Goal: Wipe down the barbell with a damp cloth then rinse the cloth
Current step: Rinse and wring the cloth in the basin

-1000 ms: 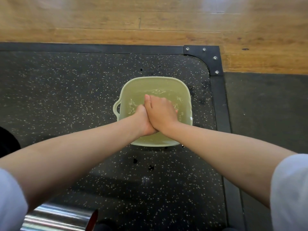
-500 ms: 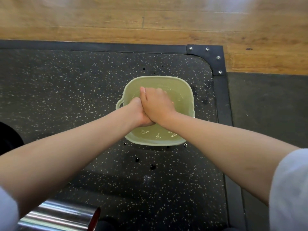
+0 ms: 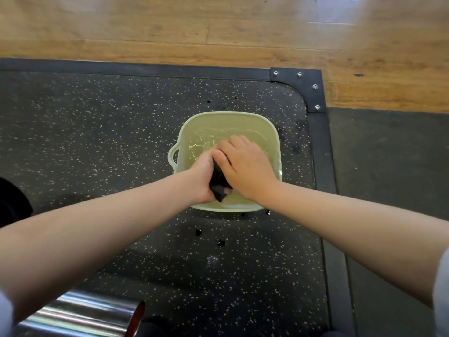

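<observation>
A pale green basin [image 3: 272, 132] with water stands on the speckled black mat. Over its near half, both hands squeeze a dark cloth [image 3: 217, 182] bunched between them. My left hand [image 3: 202, 176] grips the cloth from the left, and my right hand [image 3: 245, 164] wraps over it from the right. Only a small dark wad of the cloth shows between the palms. The shiny steel sleeve of the barbell [image 3: 80, 314] lies at the bottom left, partly hidden by my left arm.
Dark water drops [image 3: 198, 232] dot the mat just in front of the basin. A black metal frame [image 3: 323, 154] with a bolted corner plate borders the mat on the right. Beyond it lies wooden flooring [image 3: 218, 30]. A black weight plate edge [image 3: 9, 203] shows far left.
The hands have shifted toward the basin's near edge and parted slightly, so the dark cloth now shows between them. The water ripples at the far side.
</observation>
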A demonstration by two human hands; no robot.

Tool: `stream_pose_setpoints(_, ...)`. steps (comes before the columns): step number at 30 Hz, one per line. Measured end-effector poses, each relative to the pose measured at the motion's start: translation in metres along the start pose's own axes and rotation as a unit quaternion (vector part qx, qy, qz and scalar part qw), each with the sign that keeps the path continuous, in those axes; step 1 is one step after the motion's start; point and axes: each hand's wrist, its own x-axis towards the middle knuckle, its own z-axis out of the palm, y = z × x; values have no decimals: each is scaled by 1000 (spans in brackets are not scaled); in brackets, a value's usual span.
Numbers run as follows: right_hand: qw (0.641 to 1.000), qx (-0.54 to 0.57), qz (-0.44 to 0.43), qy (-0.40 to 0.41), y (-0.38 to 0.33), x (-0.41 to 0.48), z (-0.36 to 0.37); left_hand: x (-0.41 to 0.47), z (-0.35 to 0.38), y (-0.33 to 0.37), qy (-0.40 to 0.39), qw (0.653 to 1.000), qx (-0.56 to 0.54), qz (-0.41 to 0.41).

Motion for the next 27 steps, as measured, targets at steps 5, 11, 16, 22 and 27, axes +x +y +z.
stream_pose_setpoints(5,996,29,27,-75,5,-11,-15,-1,3,-6,-10,996,85,24)
stream_pose_setpoints(11,995,25,43,-88,0,-7,-11,0,7,-8,13,994,99,38)
stream_pose_setpoints(16,994,15,22,-105,1,-8,-10,0,5,-11,14,991,116,58)
stream_pose_setpoints(22,981,166,-12,-99,5,-17,-10,2,-14,-15,17,969,202,138)
stream_pose_setpoints(27,967,225,53,-107,10,-25,-13,-3,-12,-16,12,946,264,189)
